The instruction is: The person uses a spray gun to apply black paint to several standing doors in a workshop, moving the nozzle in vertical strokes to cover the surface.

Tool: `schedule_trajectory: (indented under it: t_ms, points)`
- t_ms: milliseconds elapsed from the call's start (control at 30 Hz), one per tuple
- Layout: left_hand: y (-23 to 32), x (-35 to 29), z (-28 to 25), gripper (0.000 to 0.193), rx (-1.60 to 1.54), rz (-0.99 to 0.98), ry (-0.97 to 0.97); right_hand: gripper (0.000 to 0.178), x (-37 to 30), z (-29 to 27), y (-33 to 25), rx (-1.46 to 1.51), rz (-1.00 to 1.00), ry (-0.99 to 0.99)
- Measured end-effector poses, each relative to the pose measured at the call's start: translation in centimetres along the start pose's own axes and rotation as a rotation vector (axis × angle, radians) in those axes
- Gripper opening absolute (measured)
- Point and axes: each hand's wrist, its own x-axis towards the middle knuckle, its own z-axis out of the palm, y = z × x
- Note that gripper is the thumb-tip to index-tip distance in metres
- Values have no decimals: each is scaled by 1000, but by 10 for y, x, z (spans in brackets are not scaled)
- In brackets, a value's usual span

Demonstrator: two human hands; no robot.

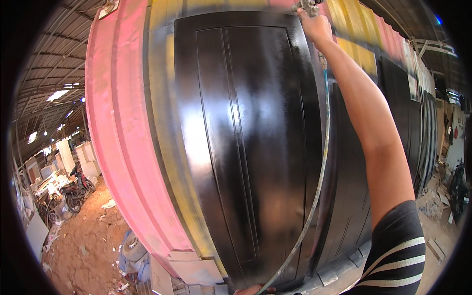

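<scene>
A tall black door panel (268,123) with a glossy, wet-looking surface and grooved lines stands upright in front of me. My right hand (316,27) is raised to the panel's upper right corner, closed around a metal spray gun (309,7) that is partly cut off by the top edge. From the gun a thin, paint-stained air hose (322,172) hangs down across the panel's right side. At the bottom edge, only a bit of my left hand (248,291) shows, closed at the hose's lower end by the foot of the panel.
Behind the panel rises a pink and yellow corrugated metal wall (123,123). More dark panels (346,187) lean to the right. Scrap boards (196,270) and a tyre (134,247) lie low on the left. Farther off, a motorcycle (76,189) stands on the dirt floor (83,236).
</scene>
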Motion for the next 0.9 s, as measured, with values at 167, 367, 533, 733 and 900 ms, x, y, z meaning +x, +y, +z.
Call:
schedule_trajectory:
  t_ms: [167, 367, 533, 733, 900]
  points:
    - [-6, -6, 1, 23, -73, 76, 21, 76, 1, 9, 3, -8, -23, -45]
    - [-23, -20, -4, 19, 18, -12, -9, 75, -51, 2, 43, -79, -17, -164]
    - [-37, -28, -8, 19, -5, -58, -34, 73, -120, -15, 95, -162, 63, -325]
    - [-38, -38, -10, 20, 9, -164, -118, 60, -218, -62, 146, -181, 142, -473]
    - [-53, -40, -1, 20, 20, -158, -198, 53, -301, -100, 189, -223, 285, -595]
